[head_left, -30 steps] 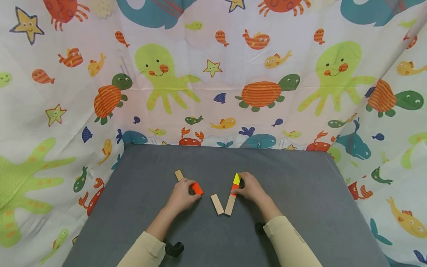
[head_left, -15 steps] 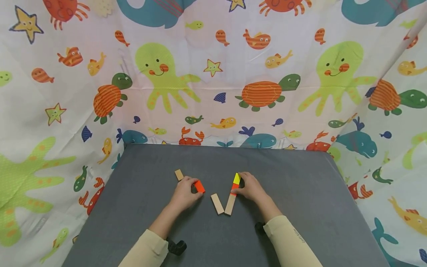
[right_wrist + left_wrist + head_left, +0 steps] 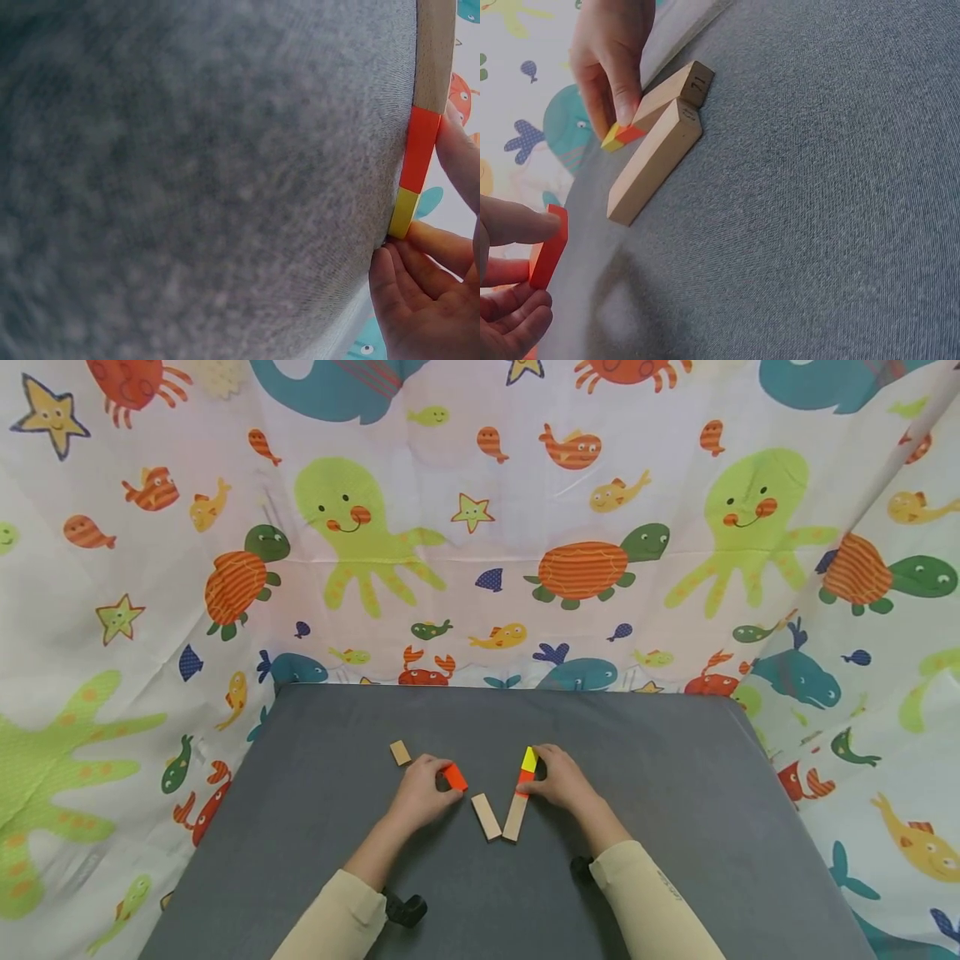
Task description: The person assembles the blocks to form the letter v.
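Observation:
My left hand (image 3: 420,795) pinches a red block (image 3: 454,777) between thumb and fingers; in the left wrist view this red block (image 3: 549,253) is held over the table, near the wooden blocks. Two long plain wooden blocks, one on the left (image 3: 486,817) and one on the right (image 3: 515,818), form a V on the table. At the far end of the right one lies a second red block (image 3: 422,150), then a yellow block (image 3: 403,212), all in a line. My right hand (image 3: 560,778) holds this pair, thumb at the red block and fingertips at the yellow block's end.
A small plain wooden block (image 3: 400,752) lies behind my left hand. The grey cloth-covered table (image 3: 637,760) ends at the back against a curtain (image 3: 465,460) printed with sea animals. Black wrist devices, such as the left one (image 3: 406,910), sit at both cuffs.
My left hand has moved a little to the right with its red block, closer to the left long wooden block. My right hand stays in place on the red and yellow blocks.

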A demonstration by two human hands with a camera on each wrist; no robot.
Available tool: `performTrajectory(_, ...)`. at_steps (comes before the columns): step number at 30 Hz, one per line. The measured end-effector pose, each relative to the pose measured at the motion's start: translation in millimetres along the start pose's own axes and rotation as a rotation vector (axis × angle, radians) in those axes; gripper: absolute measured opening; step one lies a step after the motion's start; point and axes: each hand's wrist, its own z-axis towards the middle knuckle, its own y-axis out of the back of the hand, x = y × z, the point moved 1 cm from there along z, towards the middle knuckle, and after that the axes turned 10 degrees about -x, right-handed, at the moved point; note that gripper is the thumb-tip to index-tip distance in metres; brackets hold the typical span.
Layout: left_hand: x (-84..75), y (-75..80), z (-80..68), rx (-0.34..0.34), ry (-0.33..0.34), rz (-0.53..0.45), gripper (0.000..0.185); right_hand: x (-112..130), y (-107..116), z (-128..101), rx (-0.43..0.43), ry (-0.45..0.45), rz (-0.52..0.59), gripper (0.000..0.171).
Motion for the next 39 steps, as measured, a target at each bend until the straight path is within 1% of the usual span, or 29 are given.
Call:
performTrajectory(7, -0.7, -7.8, 3.2, 0.015, 0.009, -0.010, 0.053, 1, 1, 0, -0.006, -0.007, 0.013, 0.089)
performTrajectory(15, 2.0, -17.7, 9.5, 0.031, 0.012, -0.025, 0.053, 0, 0, 0, -0.005, -0.011, 0.011, 0.089)
performTrajectory(19, 0.8, -19.8, 10.1, 0.036, 0.014, -0.035, 0.053, 1, 1, -1, -0.007, -0.018, 0.017, 0.089)
performTrajectory(29, 1.5, -29.5, 12.5, 0.047, 0.010, -0.023, 0.052, 0, 0, -2, -0.002, -0.037, 0.020, 0.089)
performTrajectory(36, -1.0, -31.1, 14.4, 0.070, 0.038, -0.019, 0.052, 1, 0, -3, -0.004, -0.037, 0.013, 0.089)
performTrajectory(39, -1.9, -31.0, 15.3, 0.075, 0.039, -0.015, 0.052, 2, 1, -2, -0.001, -0.039, 0.011, 0.089)
